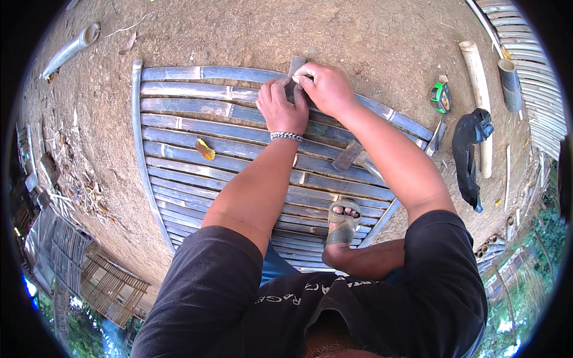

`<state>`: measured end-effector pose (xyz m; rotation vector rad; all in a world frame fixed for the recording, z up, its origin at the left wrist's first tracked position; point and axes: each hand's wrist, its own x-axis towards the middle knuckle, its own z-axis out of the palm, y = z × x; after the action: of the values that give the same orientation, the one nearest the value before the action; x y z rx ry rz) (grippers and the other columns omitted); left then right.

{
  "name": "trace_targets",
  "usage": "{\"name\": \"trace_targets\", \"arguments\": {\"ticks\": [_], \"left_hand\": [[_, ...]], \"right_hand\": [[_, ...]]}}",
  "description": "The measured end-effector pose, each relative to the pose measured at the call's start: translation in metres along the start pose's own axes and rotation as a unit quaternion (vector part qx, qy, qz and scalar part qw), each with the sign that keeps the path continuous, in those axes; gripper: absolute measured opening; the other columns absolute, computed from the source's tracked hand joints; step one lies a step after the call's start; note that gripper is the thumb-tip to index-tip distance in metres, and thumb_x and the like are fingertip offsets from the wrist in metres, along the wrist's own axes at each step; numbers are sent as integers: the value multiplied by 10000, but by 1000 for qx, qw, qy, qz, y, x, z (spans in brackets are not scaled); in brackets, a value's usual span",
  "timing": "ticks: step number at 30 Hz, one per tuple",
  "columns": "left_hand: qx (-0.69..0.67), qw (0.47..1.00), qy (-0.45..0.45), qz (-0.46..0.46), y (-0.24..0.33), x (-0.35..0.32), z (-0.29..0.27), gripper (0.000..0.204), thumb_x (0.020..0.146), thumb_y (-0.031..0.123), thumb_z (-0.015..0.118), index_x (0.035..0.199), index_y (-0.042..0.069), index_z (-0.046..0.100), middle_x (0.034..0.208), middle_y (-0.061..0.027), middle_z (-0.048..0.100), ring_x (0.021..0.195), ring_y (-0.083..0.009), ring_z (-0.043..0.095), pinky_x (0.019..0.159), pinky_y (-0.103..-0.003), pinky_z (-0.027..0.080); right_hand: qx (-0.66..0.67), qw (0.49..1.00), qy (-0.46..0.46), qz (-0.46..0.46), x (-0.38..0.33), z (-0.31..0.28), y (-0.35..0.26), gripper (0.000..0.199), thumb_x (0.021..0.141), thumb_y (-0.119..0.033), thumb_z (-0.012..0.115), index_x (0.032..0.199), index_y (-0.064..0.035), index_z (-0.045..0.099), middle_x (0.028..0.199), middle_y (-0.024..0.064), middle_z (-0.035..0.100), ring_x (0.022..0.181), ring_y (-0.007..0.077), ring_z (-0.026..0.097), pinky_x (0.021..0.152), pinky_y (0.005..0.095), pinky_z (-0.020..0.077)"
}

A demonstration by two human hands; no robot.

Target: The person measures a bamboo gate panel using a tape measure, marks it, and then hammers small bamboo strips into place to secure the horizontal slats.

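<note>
A slatted bamboo panel [197, 125] lies on the ground before me. At its far edge, both hands meet over a flat grey-brown piece [296, 62], whose lower part is dark and mostly covered by fingers. My right hand [322, 88] is closed, pinching this piece from the right. On the left side, my left hand [282, 108], with a chain bracelet at the wrist, has its fingers bent against the dark part. A hammer-like tool [347, 156] with a dark block end rests on the slats, its pale shaft partly hidden by my right forearm.
A green tape measure [441, 98] lies on the dirt at the right. Beyond it are a black bag-like thing [465, 149], a pale pole [476, 77] and a bamboo tube [510, 86]. Another bamboo tube [74, 48] lies far left. My sandalled foot [343, 221] stands on the panel.
</note>
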<state>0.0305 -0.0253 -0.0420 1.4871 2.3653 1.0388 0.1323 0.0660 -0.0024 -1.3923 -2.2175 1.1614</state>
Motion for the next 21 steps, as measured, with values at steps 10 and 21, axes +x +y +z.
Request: {"name": "trace_targets", "arguments": {"ticks": [10,21], "left_hand": [[10,998,-45,-38,2,3,-2,415,835,247,738,1193,79,613,1139,-114,639,1095,-334,559,972,-477,401],[4,999,-32,-40,4,4,-4,317,856,215,711,1139,101,625,1112,-91,647,1068,-321,574,955,-461,410]], "right_hand": [[45,998,7,51,2,-2,-1,186,923,-215,684,1034,-74,734,964,140,742,859,290,724,756,374,555],[25,999,20,26,1,2,-4,169,901,-267,678,969,-129,749,949,109,736,883,327,700,763,424,551]]}}
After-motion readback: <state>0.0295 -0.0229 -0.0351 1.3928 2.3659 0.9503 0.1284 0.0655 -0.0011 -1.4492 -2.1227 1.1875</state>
